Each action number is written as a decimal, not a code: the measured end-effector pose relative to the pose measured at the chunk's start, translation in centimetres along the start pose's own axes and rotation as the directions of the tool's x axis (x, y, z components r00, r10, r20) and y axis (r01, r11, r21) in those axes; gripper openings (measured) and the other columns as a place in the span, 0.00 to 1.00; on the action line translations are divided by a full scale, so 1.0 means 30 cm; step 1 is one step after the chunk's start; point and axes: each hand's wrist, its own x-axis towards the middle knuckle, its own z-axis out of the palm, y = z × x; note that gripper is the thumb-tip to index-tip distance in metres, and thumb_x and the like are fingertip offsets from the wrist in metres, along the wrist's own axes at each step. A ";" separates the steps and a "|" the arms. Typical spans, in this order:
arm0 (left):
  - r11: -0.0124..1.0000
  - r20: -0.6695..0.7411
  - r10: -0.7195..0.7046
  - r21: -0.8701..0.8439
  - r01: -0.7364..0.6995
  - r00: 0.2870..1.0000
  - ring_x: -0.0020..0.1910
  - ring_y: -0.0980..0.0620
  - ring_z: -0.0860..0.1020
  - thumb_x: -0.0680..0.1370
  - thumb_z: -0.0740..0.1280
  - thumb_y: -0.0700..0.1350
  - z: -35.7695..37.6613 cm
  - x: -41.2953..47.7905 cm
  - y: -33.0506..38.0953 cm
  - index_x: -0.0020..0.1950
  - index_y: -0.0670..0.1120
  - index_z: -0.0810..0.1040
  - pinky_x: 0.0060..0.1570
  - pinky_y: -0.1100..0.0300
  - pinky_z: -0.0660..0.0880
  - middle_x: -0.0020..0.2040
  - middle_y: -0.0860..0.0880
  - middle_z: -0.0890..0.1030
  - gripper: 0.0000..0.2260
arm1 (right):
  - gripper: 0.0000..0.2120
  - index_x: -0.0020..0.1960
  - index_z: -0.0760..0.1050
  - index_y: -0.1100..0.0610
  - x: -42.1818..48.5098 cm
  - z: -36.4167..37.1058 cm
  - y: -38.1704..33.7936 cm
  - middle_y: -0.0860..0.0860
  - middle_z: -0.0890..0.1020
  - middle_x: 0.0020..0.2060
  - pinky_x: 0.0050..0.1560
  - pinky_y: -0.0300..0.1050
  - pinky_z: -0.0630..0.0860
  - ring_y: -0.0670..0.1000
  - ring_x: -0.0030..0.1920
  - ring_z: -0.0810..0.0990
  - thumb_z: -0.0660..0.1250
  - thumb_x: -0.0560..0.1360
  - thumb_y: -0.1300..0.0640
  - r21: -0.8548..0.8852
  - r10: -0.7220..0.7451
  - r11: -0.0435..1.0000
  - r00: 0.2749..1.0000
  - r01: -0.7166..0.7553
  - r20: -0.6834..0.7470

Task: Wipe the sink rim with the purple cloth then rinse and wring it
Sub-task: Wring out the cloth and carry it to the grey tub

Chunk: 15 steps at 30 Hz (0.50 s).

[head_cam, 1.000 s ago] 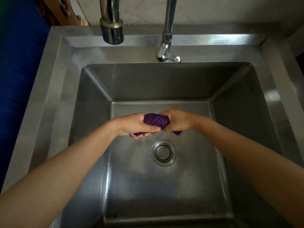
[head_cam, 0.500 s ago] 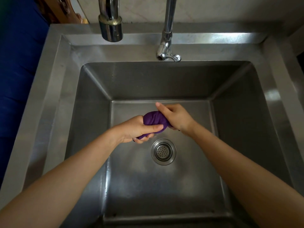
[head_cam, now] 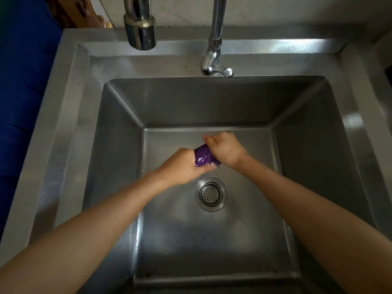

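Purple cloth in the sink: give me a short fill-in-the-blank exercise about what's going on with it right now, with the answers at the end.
1. The purple cloth is gripped by ____ hands at once, the left hand and the right hand.
2. They hold it inside the sink, close to the round perforated ____ in its floor.
3. ____ chrome fittings stand at the back rim: a wide spout and a thin tap.

Missing words: both; drain; two.

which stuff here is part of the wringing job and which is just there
In the job: purple cloth, left hand and right hand gripping it, sink.
Just there: wide spout, thin tap, drain strainer, blue thing at left.
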 end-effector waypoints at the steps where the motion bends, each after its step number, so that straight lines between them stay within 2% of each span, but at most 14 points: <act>1: 0.999 0.005 0.008 0.040 -0.008 1.000 0.34 0.50 0.76 0.70 0.72 0.55 0.000 0.000 -0.001 0.43 0.44 0.78 0.37 0.56 0.72 0.36 0.44 0.80 0.15 | 0.25 0.25 0.65 0.56 0.002 0.000 0.002 0.51 0.70 0.25 0.30 0.41 0.64 0.47 0.28 0.68 0.55 0.80 0.51 -0.002 0.002 1.000 1.000 -0.002 0.013; 5: 0.988 0.027 0.044 0.144 -0.048 0.999 0.35 0.45 0.79 0.71 0.71 0.56 -0.007 0.002 0.000 0.46 0.42 0.78 0.37 0.55 0.73 0.35 0.45 0.79 0.17 | 0.25 0.25 0.65 0.56 0.013 0.002 0.011 0.51 0.70 0.25 0.31 0.41 0.65 0.48 0.27 0.69 0.55 0.80 0.51 0.011 0.029 0.999 0.998 -0.030 0.047; 11: 0.974 0.022 0.080 0.212 -0.083 0.997 0.34 0.46 0.77 0.71 0.70 0.55 -0.023 0.007 0.016 0.45 0.42 0.78 0.36 0.58 0.71 0.34 0.47 0.77 0.16 | 0.24 0.25 0.64 0.57 0.027 -0.003 0.009 0.52 0.69 0.25 0.31 0.42 0.65 0.49 0.27 0.67 0.56 0.80 0.52 0.055 0.047 0.997 0.998 -0.049 0.044; 13: 0.970 -0.005 0.095 0.226 -0.091 0.995 0.37 0.45 0.79 0.71 0.71 0.55 -0.032 0.013 0.007 0.47 0.43 0.78 0.39 0.56 0.73 0.37 0.45 0.80 0.16 | 0.25 0.25 0.64 0.58 0.030 0.004 0.010 0.53 0.68 0.24 0.31 0.44 0.64 0.49 0.26 0.67 0.56 0.80 0.51 0.093 0.062 0.994 0.998 -0.062 0.006; 15: 0.979 -0.002 0.092 0.183 -0.090 0.996 0.41 0.49 0.81 0.69 0.73 0.54 -0.049 0.019 -0.001 0.52 0.46 0.79 0.41 0.56 0.76 0.41 0.46 0.83 0.17 | 0.25 0.27 0.64 0.58 0.026 0.014 0.019 0.52 0.68 0.20 0.25 0.39 0.63 0.48 0.21 0.67 0.55 0.80 0.49 0.198 0.098 0.976 0.995 -0.095 -0.008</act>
